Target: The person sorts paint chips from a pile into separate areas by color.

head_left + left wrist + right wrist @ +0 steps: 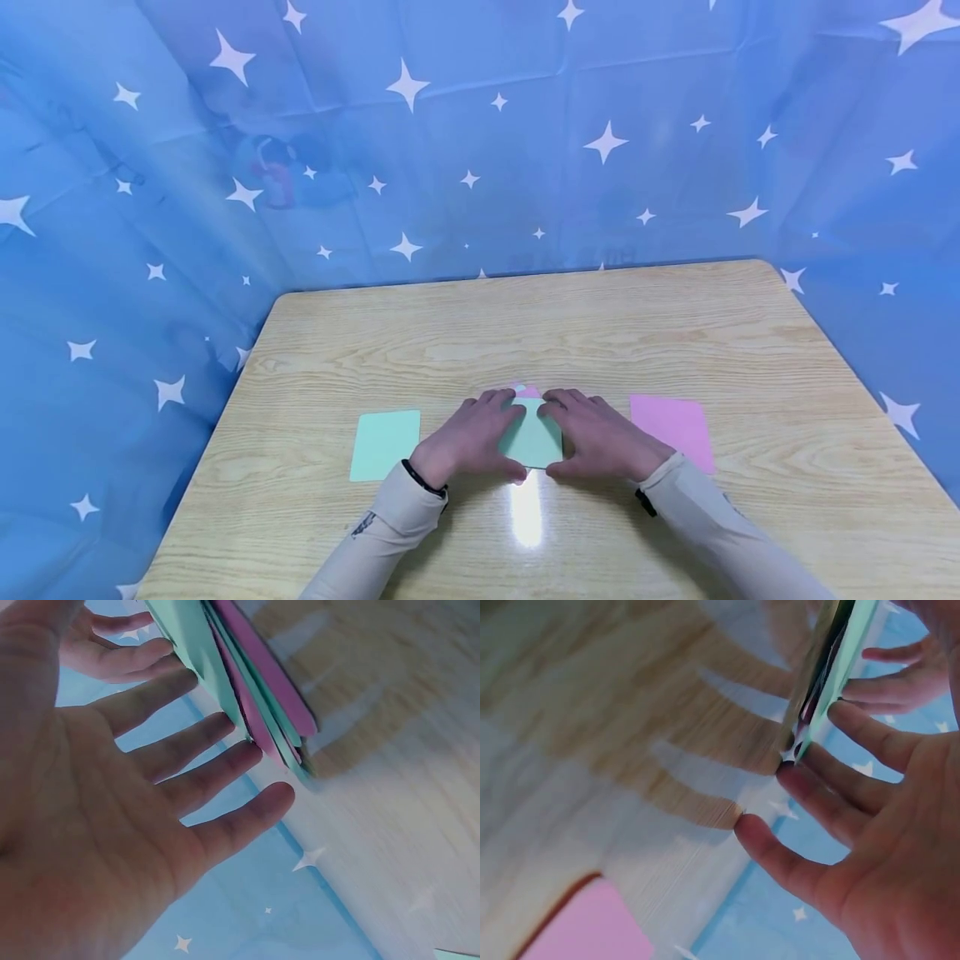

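Clearly, in the head view, the left hand and right hand flank a pile of cards on the table; a mint card lies to the left, a pink card to the right. In the left wrist view, loosely extended fingers meet the pile's uneven edge. In the right wrist view, similarly unclenched fingertips meet its right side, presumably because loose layers need containing from both sides.

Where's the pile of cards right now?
In the head view, the pile is below the middle, between the left hand and right hand, with a green card off to the left and a pink card to the right.
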`<state>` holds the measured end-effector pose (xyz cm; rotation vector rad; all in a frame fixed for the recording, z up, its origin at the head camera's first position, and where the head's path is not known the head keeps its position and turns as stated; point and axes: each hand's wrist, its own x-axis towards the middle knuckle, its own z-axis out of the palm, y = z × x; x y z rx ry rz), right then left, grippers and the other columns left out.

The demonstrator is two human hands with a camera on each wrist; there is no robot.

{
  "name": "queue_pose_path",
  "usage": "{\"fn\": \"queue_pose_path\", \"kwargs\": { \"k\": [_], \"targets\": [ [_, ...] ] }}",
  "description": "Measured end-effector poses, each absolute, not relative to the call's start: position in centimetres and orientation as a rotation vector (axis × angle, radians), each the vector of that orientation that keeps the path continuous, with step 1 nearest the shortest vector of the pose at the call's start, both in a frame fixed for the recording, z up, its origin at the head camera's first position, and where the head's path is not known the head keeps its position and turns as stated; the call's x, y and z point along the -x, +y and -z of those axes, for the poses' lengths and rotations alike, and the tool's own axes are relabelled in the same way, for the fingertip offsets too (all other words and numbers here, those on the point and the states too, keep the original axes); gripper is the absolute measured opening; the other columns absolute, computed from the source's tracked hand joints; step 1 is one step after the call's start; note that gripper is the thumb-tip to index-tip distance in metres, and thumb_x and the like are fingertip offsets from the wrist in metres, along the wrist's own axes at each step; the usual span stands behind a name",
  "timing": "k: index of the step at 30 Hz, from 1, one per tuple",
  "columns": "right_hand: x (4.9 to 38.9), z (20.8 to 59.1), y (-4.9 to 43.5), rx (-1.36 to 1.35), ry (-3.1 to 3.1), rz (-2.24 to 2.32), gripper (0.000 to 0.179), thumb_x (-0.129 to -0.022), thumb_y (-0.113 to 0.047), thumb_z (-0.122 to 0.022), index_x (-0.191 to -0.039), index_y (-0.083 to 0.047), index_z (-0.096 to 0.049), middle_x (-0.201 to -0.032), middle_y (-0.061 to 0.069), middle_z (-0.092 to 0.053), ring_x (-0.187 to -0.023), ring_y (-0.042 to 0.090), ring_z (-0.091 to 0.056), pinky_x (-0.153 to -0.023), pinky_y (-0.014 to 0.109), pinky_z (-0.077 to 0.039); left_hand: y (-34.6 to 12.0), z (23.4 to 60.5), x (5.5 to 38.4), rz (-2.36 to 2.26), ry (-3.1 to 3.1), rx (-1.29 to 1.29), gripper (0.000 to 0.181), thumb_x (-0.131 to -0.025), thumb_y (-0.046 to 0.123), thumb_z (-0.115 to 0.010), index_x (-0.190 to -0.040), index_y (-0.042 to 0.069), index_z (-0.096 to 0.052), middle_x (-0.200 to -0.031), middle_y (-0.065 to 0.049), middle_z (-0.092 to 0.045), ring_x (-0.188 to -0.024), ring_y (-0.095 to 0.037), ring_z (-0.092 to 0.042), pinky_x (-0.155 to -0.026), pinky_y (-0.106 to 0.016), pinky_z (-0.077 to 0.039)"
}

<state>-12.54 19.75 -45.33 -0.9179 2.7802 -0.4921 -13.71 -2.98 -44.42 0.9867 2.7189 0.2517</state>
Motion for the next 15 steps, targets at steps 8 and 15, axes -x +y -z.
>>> {"fn": "queue_pose_path", "kwargs": {
  "k": [8, 15],
  "targets": [
    [12.6, 45.1, 20.2, 0.921, 2.757, 0.605, 0.072, -0.074, -0.051, -0.078, -0.13, -0.013, -0.053, -0.145, 0.009, -0.041, -0.126, 0.025, -0.046, -0.096, 0.049, -0.046, -3.1, 43.6, 14.1, -0.345, 2.73, -1.029, 0.069, -0.073, 0.052, -0.08, -0.13, 0.021, -0.056, -0.143, -0.006, -0.044, -0.134, -0.024, -0.039, -0.101, -0.044, -0.043],
    [12.9, 43.7, 20.6, 0.941, 2.792, 0.657, 0.073, -0.073, -0.045, -0.08, -0.131, -0.011, -0.053, -0.144, 0.011, -0.042, -0.127, 0.025, -0.047, -0.097, 0.04, -0.049, -3.0, 42.6, 14.6, -0.456, 2.744, -1.14, 0.063, -0.072, 0.049, -0.082, -0.124, 0.021, -0.059, -0.127, -0.002, -0.048, -0.114, -0.018, -0.046, -0.089, -0.034, -0.047]
  ]
}}
